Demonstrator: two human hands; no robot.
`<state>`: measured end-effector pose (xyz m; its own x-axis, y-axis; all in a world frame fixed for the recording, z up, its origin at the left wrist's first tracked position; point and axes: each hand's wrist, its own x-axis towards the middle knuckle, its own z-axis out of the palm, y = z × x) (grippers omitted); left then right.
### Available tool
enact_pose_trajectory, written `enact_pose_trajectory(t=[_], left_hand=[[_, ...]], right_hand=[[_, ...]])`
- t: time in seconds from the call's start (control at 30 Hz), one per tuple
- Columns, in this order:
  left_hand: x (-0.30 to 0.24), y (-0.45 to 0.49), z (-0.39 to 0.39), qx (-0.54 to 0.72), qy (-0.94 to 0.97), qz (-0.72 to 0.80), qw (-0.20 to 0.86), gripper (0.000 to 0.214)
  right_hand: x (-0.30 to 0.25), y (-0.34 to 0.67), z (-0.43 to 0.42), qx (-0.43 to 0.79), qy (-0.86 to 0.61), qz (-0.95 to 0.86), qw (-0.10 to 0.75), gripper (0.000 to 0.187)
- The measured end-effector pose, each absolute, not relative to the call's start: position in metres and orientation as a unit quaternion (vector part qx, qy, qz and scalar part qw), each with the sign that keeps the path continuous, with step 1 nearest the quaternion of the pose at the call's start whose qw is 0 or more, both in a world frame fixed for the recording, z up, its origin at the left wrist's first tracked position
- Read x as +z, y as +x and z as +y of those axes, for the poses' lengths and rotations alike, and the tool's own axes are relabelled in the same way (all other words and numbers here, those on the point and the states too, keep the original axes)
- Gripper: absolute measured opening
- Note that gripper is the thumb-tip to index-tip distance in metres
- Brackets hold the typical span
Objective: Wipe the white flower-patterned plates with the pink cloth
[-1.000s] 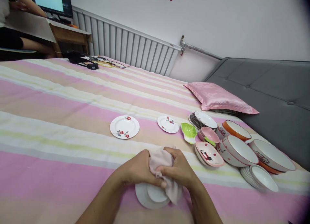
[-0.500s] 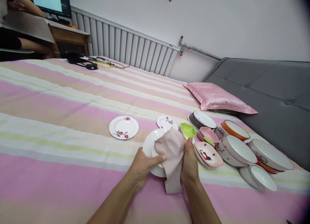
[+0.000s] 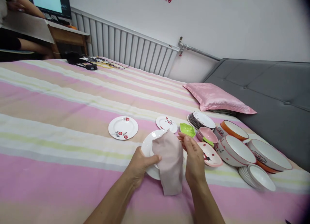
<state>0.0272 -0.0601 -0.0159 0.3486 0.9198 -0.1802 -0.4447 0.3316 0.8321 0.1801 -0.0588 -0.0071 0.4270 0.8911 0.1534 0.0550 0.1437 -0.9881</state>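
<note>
My left hand [image 3: 140,164] grips the lower left rim of a white plate [image 3: 148,146], thumb lying across its face, and holds it tilted above the striped bedspread. A pale pink cloth [image 3: 170,159] hangs over the plate's right half. My right hand [image 3: 193,157] is beside the cloth at the plate's right edge, fingers curled near the cloth's upper corner; whether they still pinch it is unclear. Two flowered white plates lie beyond: a bigger one [image 3: 123,127] to the left and a smaller one [image 3: 166,124].
A green leaf dish [image 3: 187,129], pink bowls [image 3: 207,134], a plate stack [image 3: 202,120], orange and white bowls [image 3: 236,146] and small white plates [image 3: 257,178] crowd the right. A pink pillow [image 3: 216,98] meets the grey headboard. Another person sits at a desk [image 3: 69,32] far left.
Both hands were bunched on the cloth over a low-held plate. The plate has been raised and tilted, the cloth now drapes over it, and my right hand has loosened beside it.
</note>
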Motion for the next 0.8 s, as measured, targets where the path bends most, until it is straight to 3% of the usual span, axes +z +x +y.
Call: enact_pose_trajectory(t=[0.13,0.33,0.57,0.8], left_hand=[[-0.015,0.029,-0.062,0.452,0.374,0.348,0.731,0.029],[-0.014,0.031,-0.063,0.403,0.473,0.367,0.693,0.024],[-0.022,0.025,-0.065,0.301,0.579,0.427,0.626,0.034],[-0.019,0.027,-0.068,0.275,0.616,0.341,0.654,0.019]], right_hand=[[-0.001,0.170,-0.063,0.334,-0.564,-0.515,0.553,0.035],[-0.004,0.172,-0.065,0.189,-0.612,-0.588,0.494,0.037],[-0.007,0.170,-0.069,0.090,-0.618,-0.708,0.329,0.034],[-0.009,0.161,-0.073,0.067,-0.570,-0.782,0.242,0.033]])
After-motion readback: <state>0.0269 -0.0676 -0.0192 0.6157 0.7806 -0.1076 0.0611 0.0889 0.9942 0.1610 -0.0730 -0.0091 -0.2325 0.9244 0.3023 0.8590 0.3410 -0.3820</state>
